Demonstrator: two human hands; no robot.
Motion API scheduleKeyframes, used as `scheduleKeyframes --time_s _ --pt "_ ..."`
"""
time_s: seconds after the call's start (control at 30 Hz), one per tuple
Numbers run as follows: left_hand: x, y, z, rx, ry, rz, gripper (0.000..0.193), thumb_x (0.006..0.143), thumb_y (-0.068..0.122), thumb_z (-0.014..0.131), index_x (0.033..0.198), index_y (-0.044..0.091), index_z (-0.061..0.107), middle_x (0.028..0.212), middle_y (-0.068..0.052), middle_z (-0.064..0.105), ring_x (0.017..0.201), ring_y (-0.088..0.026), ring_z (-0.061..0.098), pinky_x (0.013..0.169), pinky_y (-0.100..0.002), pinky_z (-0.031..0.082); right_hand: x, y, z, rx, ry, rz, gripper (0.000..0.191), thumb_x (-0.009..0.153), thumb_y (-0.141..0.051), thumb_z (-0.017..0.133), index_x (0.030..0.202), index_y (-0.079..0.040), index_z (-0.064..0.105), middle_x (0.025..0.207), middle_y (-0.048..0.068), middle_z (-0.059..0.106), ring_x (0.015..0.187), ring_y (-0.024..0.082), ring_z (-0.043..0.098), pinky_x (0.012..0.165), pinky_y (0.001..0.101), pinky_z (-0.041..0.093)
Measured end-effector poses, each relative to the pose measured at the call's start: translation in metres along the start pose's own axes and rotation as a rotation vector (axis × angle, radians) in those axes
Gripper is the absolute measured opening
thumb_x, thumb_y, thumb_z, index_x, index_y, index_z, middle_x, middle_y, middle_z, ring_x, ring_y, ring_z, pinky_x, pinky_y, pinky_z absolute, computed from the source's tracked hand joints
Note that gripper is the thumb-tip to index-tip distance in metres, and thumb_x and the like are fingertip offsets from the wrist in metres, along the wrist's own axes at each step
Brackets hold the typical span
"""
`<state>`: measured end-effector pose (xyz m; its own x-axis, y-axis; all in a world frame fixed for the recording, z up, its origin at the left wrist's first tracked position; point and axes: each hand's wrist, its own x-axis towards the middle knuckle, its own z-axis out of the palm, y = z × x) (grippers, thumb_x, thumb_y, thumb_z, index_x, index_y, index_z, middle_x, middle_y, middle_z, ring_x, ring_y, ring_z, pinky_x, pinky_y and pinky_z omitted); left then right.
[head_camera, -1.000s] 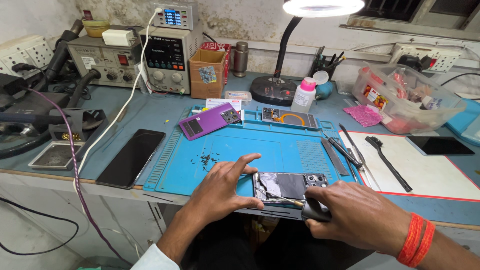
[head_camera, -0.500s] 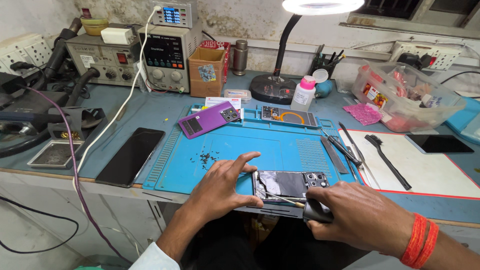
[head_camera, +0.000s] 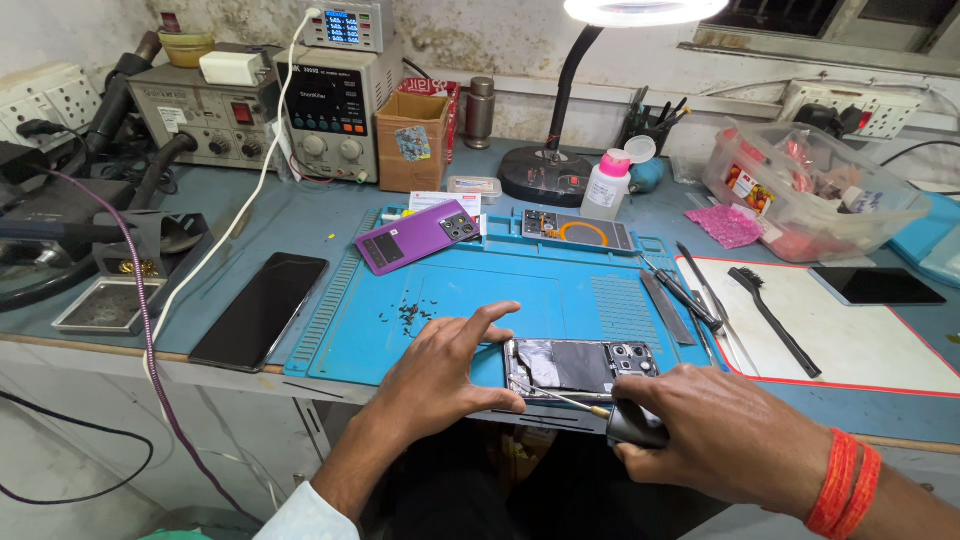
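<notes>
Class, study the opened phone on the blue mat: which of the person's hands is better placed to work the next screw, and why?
Probably the right hand: it holds the screwdriver, whose tip reaches over the opened phone. The left hand is pressed against the phone's left edge, steadying it on the blue mat.

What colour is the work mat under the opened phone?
Blue; the work mat shows clearly in the head view, under the opened phone.

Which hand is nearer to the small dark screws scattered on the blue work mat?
Left. The left hand lies just below the small dark screws; the right hand is farther away, beyond the opened phone.
</notes>
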<state>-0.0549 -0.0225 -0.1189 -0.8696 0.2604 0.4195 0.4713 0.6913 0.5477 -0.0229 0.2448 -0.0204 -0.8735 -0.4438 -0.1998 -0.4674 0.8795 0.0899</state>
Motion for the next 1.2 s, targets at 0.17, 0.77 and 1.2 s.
scheduleKeyframes --time_s 0.17,0.77,1.2 --pt "0.0001 -0.0007 -0.0005 -0.008 0.001 0.008 0.109 0.056 0.060 0.088 0.149 0.029 0.041 0.129 0.000 0.073 0.131 -0.034 0.055 0.110 -0.047 0.039 0.0007 0.0031 0.0023 -0.013 -0.051 0.023 0.059 0.084 -0.054 0.068 0.132 -0.021 0.059 0.095 0.009 0.067 0.100 0.026 0.065 0.090 0.0407 0.050" --pt "0.0003 -0.0035 -0.0045 -0.023 -0.013 0.053 0.107 0.058 0.055 0.089 0.149 0.027 0.040 0.126 0.000 0.074 0.129 -0.026 0.059 0.113 -0.046 0.037 -0.0009 0.0024 0.0030 -0.003 -0.045 -0.037 0.056 0.084 -0.050 0.069 0.131 -0.020 0.064 0.094 0.008 0.070 0.101 0.025 0.066 0.091 0.0398 0.050" --pt "0.0006 -0.0026 -0.0077 -0.027 -0.027 0.070 0.105 0.061 0.044 0.093 0.149 0.027 0.038 0.128 0.000 0.072 0.129 -0.026 0.057 0.114 -0.047 0.035 -0.0001 0.0073 0.0079 0.028 -0.006 -0.049 0.060 0.082 -0.053 0.072 0.130 -0.018 0.062 0.096 0.009 0.071 0.100 0.026 0.067 0.091 0.0399 0.050"
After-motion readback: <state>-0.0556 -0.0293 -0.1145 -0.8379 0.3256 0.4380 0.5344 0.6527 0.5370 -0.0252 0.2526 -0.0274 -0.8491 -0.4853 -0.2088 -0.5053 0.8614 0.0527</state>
